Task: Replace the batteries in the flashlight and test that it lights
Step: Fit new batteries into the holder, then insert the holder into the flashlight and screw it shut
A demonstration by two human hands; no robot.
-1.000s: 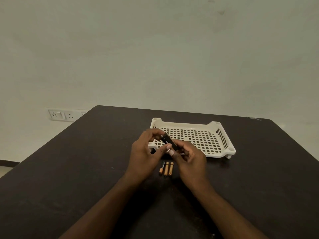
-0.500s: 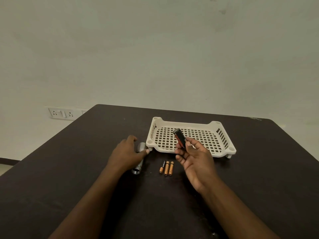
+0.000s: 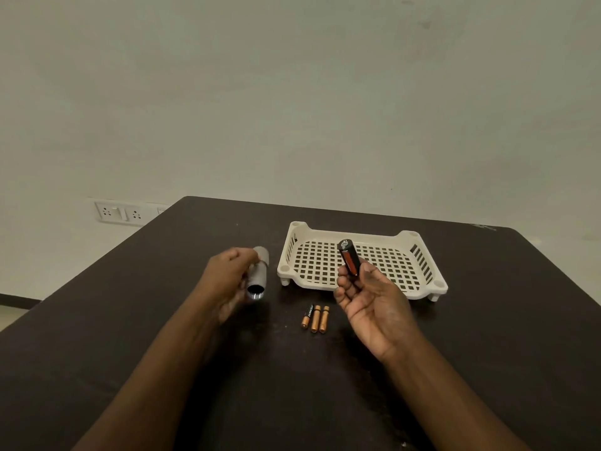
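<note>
Three batteries [image 3: 314,318] are lying side by side on the table [image 3: 487,353], dead centre. The tray [image 3: 419,242] is sitting behind them, out at one o'clock. At ten o'clock from the batteries the flashlight body [image 3: 259,275] is lying in the left hand [image 3: 227,281]. The right hand [image 3: 370,304] is holding the battery holder [image 3: 348,260] up in front of the tray.

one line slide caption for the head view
Left hand holds silver flashlight body; right hand holds battery holder; three batteries on table.
</note>
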